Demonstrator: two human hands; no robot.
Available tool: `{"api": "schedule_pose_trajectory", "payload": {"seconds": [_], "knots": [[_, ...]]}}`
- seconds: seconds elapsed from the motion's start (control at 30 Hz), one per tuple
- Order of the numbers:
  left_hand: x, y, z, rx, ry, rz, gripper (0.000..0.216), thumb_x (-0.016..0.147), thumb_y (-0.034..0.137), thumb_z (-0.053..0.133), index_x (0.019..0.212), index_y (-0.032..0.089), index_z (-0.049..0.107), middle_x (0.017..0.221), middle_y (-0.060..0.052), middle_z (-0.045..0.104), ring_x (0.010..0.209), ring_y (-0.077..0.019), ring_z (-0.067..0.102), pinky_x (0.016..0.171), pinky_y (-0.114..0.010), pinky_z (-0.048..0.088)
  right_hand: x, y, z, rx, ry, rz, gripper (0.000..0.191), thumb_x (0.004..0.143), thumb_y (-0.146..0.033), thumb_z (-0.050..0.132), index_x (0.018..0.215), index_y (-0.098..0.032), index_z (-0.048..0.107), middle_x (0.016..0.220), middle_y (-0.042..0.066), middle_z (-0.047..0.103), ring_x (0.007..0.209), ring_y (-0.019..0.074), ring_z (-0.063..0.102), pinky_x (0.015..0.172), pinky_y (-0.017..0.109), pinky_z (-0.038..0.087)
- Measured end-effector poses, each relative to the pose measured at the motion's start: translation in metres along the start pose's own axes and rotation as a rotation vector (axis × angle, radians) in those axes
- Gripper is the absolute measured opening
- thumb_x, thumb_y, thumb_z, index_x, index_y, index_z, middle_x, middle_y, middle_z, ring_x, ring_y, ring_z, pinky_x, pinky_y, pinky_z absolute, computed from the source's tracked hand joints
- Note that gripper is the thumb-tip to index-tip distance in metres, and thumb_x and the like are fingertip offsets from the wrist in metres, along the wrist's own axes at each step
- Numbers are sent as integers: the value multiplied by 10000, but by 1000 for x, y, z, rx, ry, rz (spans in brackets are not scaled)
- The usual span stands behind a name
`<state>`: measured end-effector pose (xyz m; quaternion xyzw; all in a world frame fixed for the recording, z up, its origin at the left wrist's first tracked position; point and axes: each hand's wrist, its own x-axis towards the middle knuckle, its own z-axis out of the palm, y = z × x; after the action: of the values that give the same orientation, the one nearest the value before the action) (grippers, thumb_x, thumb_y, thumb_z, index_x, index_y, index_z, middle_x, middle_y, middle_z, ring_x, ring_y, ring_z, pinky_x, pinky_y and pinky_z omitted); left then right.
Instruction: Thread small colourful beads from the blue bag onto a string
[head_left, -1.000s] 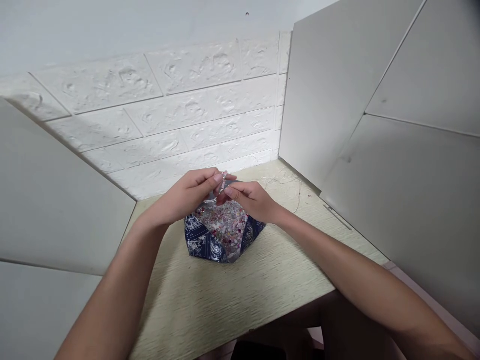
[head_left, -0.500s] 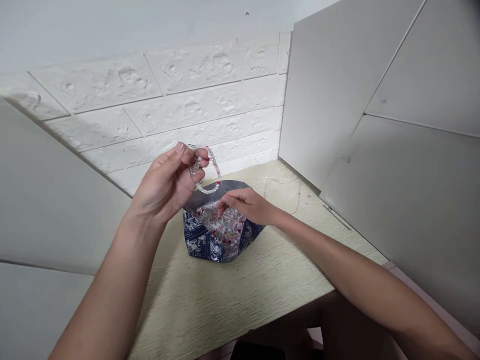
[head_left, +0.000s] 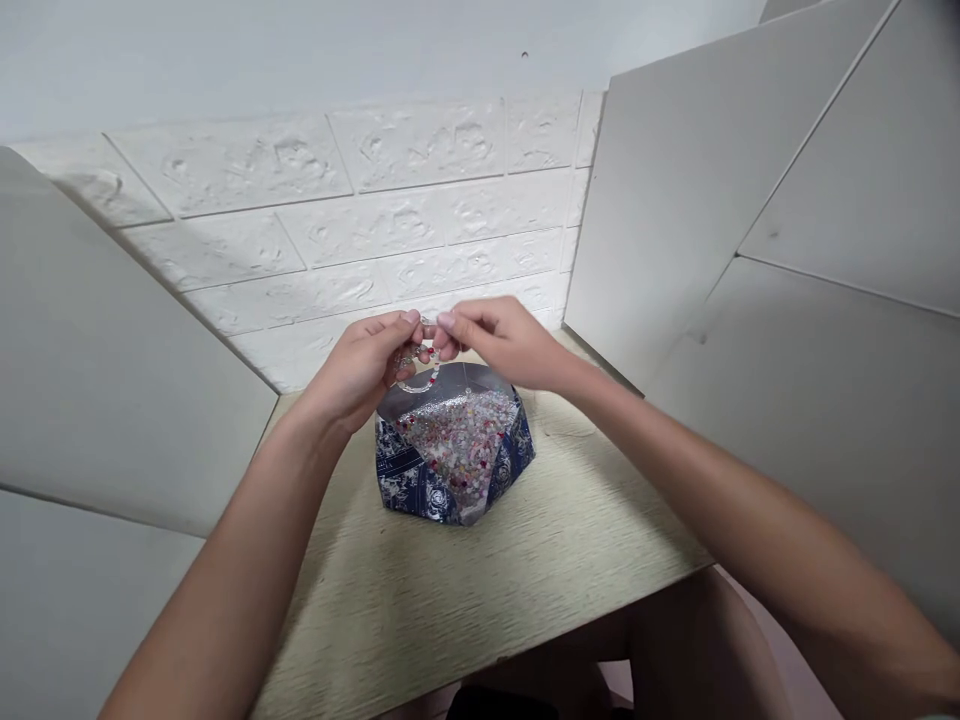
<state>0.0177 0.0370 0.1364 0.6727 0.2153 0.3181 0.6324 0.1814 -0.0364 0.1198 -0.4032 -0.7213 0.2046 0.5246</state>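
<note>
A string of small clear, white and red beads (head_left: pixel 420 386) hangs in a loop below my left hand (head_left: pixel 365 365). The thumb and fingers of that hand are closed on it. My right hand (head_left: pixel 506 340) pinches at the upper end of the same string, its fingertips almost touching the left ones. What exactly lies between the right fingertips is partly hidden. A thin thread hangs below the right hand. Under both hands sits an open pouch-like container (head_left: pixel 409 480) with dark blue patterned sides and a grey inside, holding many loose mixed beads (head_left: pixel 461 440).
The container stands on a pale wood-grain tabletop (head_left: pixel 420 590). Behind it rises a white brick-patterned wall (head_left: pixel 405 210). Grey panels close in on the left (head_left: pixel 112 350) and right (head_left: pixel 750 250). The table's front edge lies near my legs.
My right hand has risen from the beads in the container to the string at my left fingertips. The left hand has come slightly lower and right. The thread on the table has shifted.
</note>
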Motion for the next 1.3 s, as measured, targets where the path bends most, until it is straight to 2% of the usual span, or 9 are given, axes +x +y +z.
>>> {"api": "schedule_pose_trajectory", "payload": {"seconds": [0.17,0.4,0.53,0.67,0.73,0.87,1.03,1.17,1.3], "knots": [[-2,4,3,-52,18,-4,225,814,267,615,635,136,571,855,-89,683,595,-82,530,443,-183,346,36,-26,-16,-159,38,-70,439,940,-476,444,786,-118,645,546,-47,529,533,58,541,573,189,434],[-4,8,6,-61,46,29,255,834,255,583,613,137,534,915,-111,700,564,-67,501,436,-178,335,49,-44,-18,-236,88,-6,375,966,-343,444,779,-90,646,518,-61,448,429,32,431,482,189,341],[-3,7,3,-60,48,39,236,824,249,589,624,137,535,887,-85,675,589,-68,517,448,-167,350,38,-29,-9,-141,73,8,418,935,-468,468,768,-124,638,515,-56,446,464,54,394,478,208,331],[-1,4,1,-34,51,81,232,827,258,593,630,141,561,724,-44,597,548,-69,479,419,-171,328,17,-12,3,-165,0,81,436,916,-502,491,718,-135,618,515,-50,452,484,61,376,476,224,293],[-1,3,1,12,94,86,267,842,272,575,612,141,550,743,-58,619,512,-63,449,399,-181,307,2,-2,10,-162,0,142,447,930,-524,443,759,-155,629,500,-58,427,462,67,361,467,235,276],[-2,3,2,128,193,109,288,855,278,549,600,143,543,839,-82,673,446,-40,375,370,-198,269,-31,20,19,-216,-50,250,478,923,-549,430,648,-182,562,507,-44,434,468,84,387,471,258,287],[-5,5,5,128,126,107,269,859,284,533,625,154,557,823,-70,674,429,-38,348,395,-213,285,-58,36,22,-311,-164,269,491,955,-526,358,603,-204,474,559,-6,497,513,126,438,516,308,312],[-5,5,6,81,77,122,267,859,277,537,623,151,541,854,-82,682,435,-38,366,403,-221,278,-62,36,21,-365,-183,263,353,938,-508,426,778,-223,559,647,5,580,581,160,512,544,325,353],[-5,4,8,44,36,118,260,860,280,548,637,146,546,868,-81,680,447,-34,377,413,-212,295,-59,33,23,-338,-175,234,274,891,-498,533,983,-248,595,936,32,663,838,204,602,692,344,446]]}}
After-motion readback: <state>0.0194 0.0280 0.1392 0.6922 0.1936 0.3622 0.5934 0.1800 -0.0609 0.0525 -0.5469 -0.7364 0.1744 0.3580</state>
